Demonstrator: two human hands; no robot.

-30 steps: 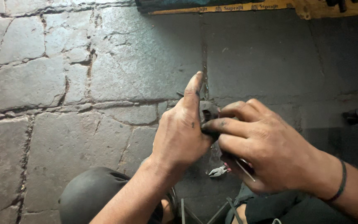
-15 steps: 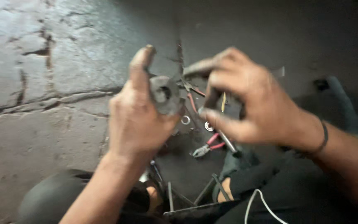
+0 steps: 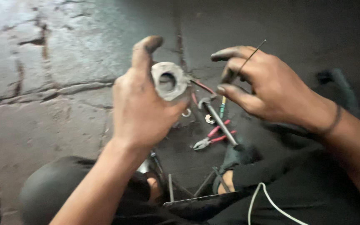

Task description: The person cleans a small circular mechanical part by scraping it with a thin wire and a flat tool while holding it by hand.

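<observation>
Above cracked stone floor [image 3: 42, 125]: left hand [image 3: 140, 108] grasping round grey metal part [image 3: 168, 81]; right hand [image 3: 263, 87] pinching thin wire [image 3: 253, 53].

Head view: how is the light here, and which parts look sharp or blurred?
Head view: light falls from the upper left, so the stone floor shines pale there, while the right side and lower edge sink into shadow. The left hand with the grey ring-shaped metal part is fairly sharp; the right hand and its thin wire are slightly soft. The pliers are dim but readable.
</observation>
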